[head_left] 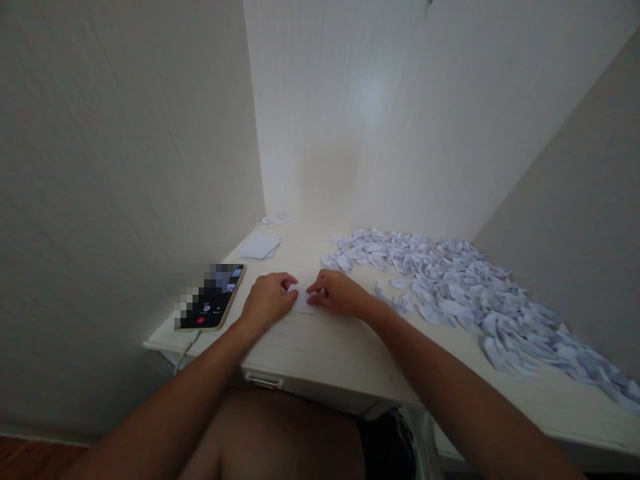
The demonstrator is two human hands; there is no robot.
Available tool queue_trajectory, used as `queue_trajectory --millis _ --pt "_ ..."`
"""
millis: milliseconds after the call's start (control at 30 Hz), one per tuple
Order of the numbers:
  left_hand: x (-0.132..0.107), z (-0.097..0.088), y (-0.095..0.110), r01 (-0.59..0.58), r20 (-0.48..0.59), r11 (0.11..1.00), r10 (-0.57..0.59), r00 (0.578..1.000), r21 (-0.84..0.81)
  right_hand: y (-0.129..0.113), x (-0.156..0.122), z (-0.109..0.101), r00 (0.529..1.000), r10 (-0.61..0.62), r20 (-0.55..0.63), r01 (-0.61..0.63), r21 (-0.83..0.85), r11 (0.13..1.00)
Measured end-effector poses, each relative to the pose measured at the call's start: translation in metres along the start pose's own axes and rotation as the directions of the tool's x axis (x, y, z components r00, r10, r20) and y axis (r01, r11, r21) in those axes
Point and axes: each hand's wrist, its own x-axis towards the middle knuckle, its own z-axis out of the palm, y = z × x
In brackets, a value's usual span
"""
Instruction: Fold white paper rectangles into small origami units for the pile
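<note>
A small white sheet of paper (303,305) lies on the white desk between my hands. At its left edge, my left hand (273,295) pinches the paper between thumb and fingers. My right hand (336,292) has thumb and fingertips closed on the paper's right side. The fingers cover parts of the sheet, so its exact folds are hard to make out. Behind my left hand lies a short stack of white paper sheets (260,245). To the right spreads a large heap of folded white paper pieces (450,273).
A phone (215,297) with a lit screen lies at the desk's left side, its white cable (186,350) hanging over the front edge. Small paper bits (276,219) sit in the back corner. Walls close in the desk (320,353); a drawer handle (264,381) is below.
</note>
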Motion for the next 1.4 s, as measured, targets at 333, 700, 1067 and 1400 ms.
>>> queue_trajectory --millis 333,700,1067,1400 --pt "-0.001 0.003 0.004 0.038 -0.051 0.994 -0.033 0.998 0.104 -0.002 -0.001 0.001 0.992 -0.1 0.073 0.106 -0.075 0.992" --pt "-0.007 -0.003 -0.017 -0.422 0.028 0.907 0.422 0.906 -0.013 0.001 0.0 0.006 0.994 -0.075 0.075 0.082 -0.082 0.993" --pt "-0.008 -0.003 -0.01 -0.188 -0.005 0.982 0.188 0.982 -0.001 0.0 -0.001 0.005 0.994 -0.086 0.072 0.089 -0.036 0.995" --pt "-0.009 -0.002 -0.005 -0.237 0.028 0.971 0.238 0.971 -0.024 -0.003 0.0 0.002 0.994 -0.085 0.073 0.084 0.01 0.996"
